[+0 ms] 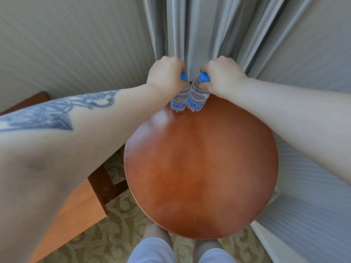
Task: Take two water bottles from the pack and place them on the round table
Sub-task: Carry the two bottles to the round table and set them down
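Note:
Two small clear water bottles with blue caps and blue labels stand upright side by side at the far edge of the round reddish-brown table [201, 168]. My left hand [165, 74] grips the neck of the left bottle [179, 103]. My right hand [222, 74] grips the neck of the right bottle [197, 100]. Both bottle bases appear to rest on the tabletop, nearly touching each other. The pack is not in view.
Grey curtains [218, 31] hang right behind the table, with a striped wall [66, 44] at the left. A wooden chair or side table [79, 205] stands to the left on patterned carpet [114, 234]. My feet [152, 251] are below the table's near edge.

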Available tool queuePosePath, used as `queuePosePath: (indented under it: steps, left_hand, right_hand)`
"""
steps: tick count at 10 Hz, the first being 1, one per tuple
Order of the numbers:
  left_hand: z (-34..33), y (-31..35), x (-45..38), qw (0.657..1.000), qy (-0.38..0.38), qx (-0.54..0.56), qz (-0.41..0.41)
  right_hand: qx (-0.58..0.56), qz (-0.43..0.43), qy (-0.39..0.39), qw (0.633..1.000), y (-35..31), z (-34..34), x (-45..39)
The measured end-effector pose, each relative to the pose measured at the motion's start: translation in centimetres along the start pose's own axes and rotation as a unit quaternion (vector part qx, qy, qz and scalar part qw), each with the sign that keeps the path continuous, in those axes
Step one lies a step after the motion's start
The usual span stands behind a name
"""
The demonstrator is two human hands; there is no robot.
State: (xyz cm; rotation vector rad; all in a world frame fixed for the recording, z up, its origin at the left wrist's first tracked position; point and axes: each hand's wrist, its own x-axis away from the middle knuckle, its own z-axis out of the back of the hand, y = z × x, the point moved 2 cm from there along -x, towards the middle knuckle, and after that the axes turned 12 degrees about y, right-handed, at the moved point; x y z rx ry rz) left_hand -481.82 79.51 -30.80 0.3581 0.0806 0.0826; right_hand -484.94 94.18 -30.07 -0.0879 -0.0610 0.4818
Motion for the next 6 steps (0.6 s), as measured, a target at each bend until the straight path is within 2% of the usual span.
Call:
queuePosePath:
  steps: [2, 3, 4, 5, 6]
  left_hand:
    - [-0.1, -0.2, 0.1, 1.000, 0.016, 0.000, 0.005]
    - [-0.3, -0.3, 0.2, 0.999, 0.024, 0.013, 0.018]
    - [-0.6, -0.5, 0.4, 0.994, 0.033, 0.075, 0.071]
    - [-0.8, -1.0, 1.2, 0.979, 0.000, 0.162, 0.122]
    - [-0.9, -2.2, 2.6, 0.969, -0.002, 0.185, 0.166]
  right_hand:
    - [0.018, 0.038, 0.004, 0.999, 0.2, -0.1, -0.2]
    - [0.003, 0.029, 0.017, 0.999, 0.2, -0.2, -0.2]
    - [-0.045, -0.031, 0.011, 0.998, 0.3, -0.6, 0.1]
    - [-0.147, -0.148, -0.001, 0.978, 0.7, -0.9, 1.9]
    - [-0.209, -0.257, 0.015, 0.943, 1.1, -0.9, 5.5]
